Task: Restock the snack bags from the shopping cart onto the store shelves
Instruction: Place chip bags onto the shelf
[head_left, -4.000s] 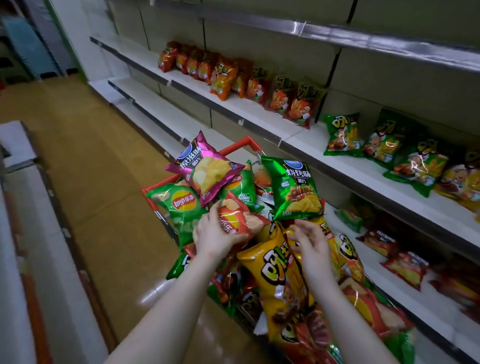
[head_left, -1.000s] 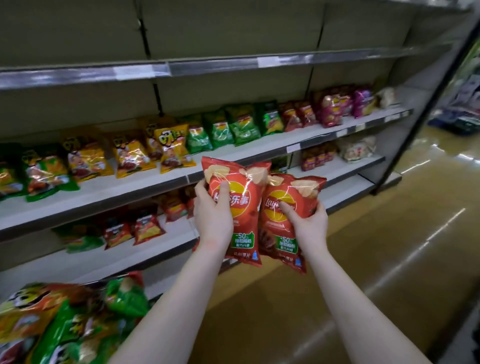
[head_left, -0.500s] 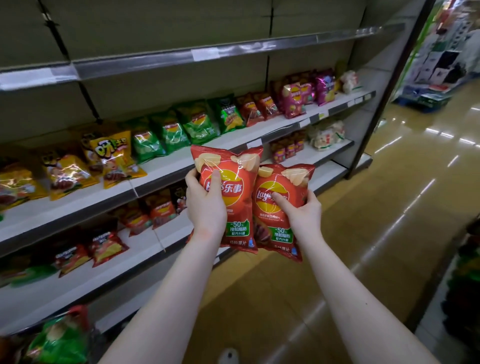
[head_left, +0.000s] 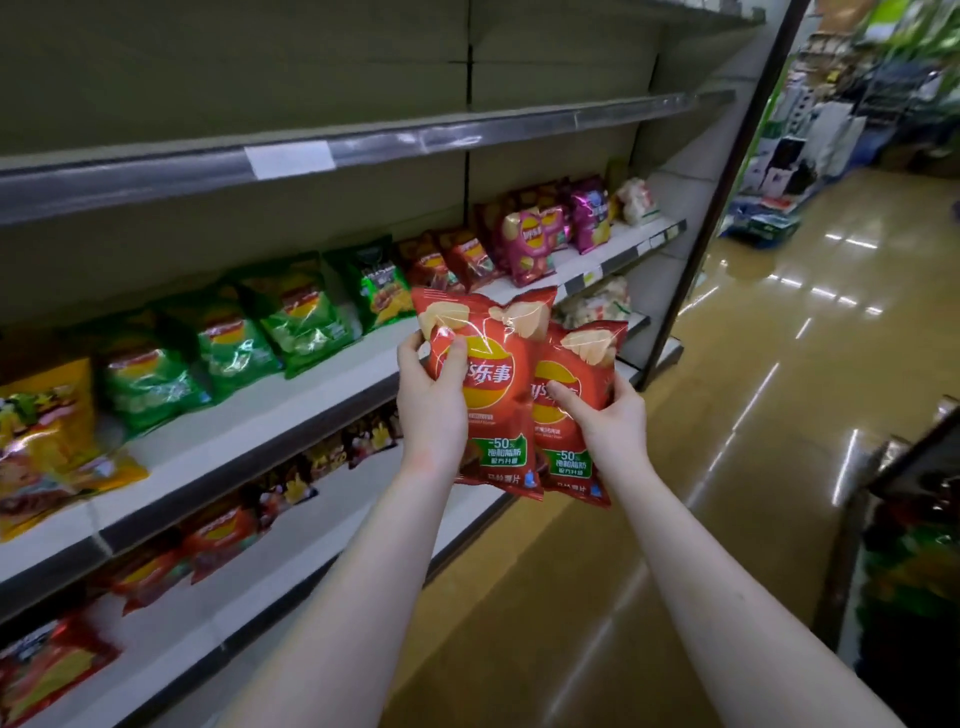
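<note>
I hold two red chip bags upright in front of the shelves. My left hand (head_left: 434, 400) grips the front red bag (head_left: 493, 395) by its left edge, thumb across its face. My right hand (head_left: 610, 421) grips the second red bag (head_left: 576, 374), which sits partly behind the first. Both bags hover in front of the middle shelf (head_left: 332, 395), just below the red bags (head_left: 462, 260) standing on it. The shopping cart is out of view.
The middle shelf carries yellow bags (head_left: 47, 426), green bags (head_left: 291, 317), purple bags (head_left: 530, 239) and white packs (head_left: 636, 200). A lower shelf (head_left: 249, 571) holds red bags. The upper shelf (head_left: 363, 150) is bare. Shiny aisle floor (head_left: 753, 415) lies right; another rack (head_left: 914, 519) stands at far right.
Since four seconds ago I took two red bags out of the cart and turned right. Over the last second the view kept sliding right along the shelves; both grips are unchanged.
</note>
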